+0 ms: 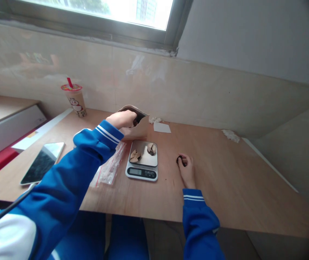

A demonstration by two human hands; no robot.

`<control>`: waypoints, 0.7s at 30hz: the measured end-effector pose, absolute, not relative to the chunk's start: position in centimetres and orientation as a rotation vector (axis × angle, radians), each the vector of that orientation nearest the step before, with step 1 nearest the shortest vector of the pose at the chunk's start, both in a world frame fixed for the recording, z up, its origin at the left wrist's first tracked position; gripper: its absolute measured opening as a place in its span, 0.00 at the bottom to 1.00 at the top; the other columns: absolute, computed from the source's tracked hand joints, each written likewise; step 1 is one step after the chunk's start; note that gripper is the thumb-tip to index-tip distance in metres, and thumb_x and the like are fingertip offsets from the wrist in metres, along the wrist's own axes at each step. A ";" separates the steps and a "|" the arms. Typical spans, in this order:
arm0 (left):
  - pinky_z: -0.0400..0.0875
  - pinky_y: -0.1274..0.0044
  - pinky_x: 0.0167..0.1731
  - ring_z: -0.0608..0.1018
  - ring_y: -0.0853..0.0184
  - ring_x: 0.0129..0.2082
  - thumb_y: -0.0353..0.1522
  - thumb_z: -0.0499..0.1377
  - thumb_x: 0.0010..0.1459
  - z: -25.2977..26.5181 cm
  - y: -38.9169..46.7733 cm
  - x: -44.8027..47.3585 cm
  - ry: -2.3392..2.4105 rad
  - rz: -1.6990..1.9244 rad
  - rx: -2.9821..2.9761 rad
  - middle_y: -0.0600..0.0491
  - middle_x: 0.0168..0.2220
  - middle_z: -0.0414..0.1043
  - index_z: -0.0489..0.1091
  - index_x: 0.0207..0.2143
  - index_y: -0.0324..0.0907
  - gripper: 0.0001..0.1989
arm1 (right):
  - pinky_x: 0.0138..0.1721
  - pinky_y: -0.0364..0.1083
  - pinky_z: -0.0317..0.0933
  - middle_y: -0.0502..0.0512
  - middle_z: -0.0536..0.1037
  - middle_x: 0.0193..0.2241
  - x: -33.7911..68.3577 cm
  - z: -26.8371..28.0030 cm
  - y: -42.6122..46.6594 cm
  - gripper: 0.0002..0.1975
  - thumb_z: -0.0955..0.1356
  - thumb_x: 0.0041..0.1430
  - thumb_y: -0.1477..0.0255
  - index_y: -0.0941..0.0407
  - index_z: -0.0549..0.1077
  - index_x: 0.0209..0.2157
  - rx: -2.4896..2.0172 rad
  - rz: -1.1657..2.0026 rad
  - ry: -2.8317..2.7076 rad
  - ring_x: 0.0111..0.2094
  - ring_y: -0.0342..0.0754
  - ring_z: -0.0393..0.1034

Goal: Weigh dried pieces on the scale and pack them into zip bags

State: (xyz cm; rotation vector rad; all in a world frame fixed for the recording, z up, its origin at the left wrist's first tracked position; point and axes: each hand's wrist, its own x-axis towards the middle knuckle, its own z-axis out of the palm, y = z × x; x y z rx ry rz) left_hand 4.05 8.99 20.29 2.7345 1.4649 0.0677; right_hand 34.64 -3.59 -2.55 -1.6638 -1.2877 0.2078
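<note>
My left hand (pixel 124 118) reaches into the mouth of a brown paper bag (pixel 136 132); its fingers are mostly hidden there, and whatever they touch cannot be made out. Just in front of the bag stands a small white digital kitchen scale (pixel 142 174) with a metal plate. On that plate rest two tan, cracked, curled pieces with dark edges, a left piece (pixel 135 156) and a right piece (pixel 151 148). To the right of the scale, my right hand (pixel 187 168) is low over the table, its fingers closed around a small dark round piece (pixel 180 160).
Clear zip bags (pixel 111 168) lie left of the scale, partly under my left arm. Farther left are a dark-screened tablet (pixel 42 164) and a drink cup (pixel 75 102) with a red straw. White paper (pixel 162 127) and crumpled tissue (pixel 230 135) lie along the wall.
</note>
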 end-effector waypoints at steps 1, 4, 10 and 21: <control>0.69 0.73 0.39 0.77 0.59 0.41 0.27 0.57 0.51 20.6 8.8 4.1 1.459 0.042 2.754 0.45 0.40 0.77 0.76 0.38 0.38 0.12 | 0.42 0.52 0.65 0.59 0.71 0.40 34.7 -2.6 -3.6 0.16 0.63 0.58 0.62 0.56 0.74 0.42 -1.667 0.212 -1.286 0.36 0.49 0.67; 0.68 0.75 0.35 0.77 0.62 0.38 0.27 0.56 0.51 21.1 8.4 3.9 1.475 0.090 2.790 0.47 0.41 0.76 0.76 0.38 0.40 0.12 | 0.42 0.52 0.65 0.60 0.71 0.41 34.9 -2.8 -3.7 0.16 0.63 0.58 0.62 0.56 0.73 0.42 -1.662 0.219 -1.292 0.37 0.50 0.67; 0.68 0.76 0.33 0.77 0.64 0.33 0.31 0.59 0.52 21.5 7.9 2.7 1.550 0.281 2.794 0.49 0.34 0.75 0.73 0.35 0.42 0.07 | 0.42 0.52 0.65 0.60 0.71 0.41 34.9 -2.9 -3.6 0.15 0.63 0.58 0.63 0.56 0.73 0.42 -1.669 0.195 -1.302 0.37 0.50 0.67; 0.66 0.79 0.29 0.72 0.72 0.28 0.39 0.62 0.55 20.6 3.7 2.5 1.082 1.251 2.529 0.55 0.32 0.70 0.62 0.44 0.42 0.18 | 0.42 0.53 0.65 0.61 0.72 0.40 34.6 -2.8 -3.5 0.17 0.63 0.57 0.61 0.57 0.73 0.42 -1.652 0.234 -1.266 0.36 0.51 0.67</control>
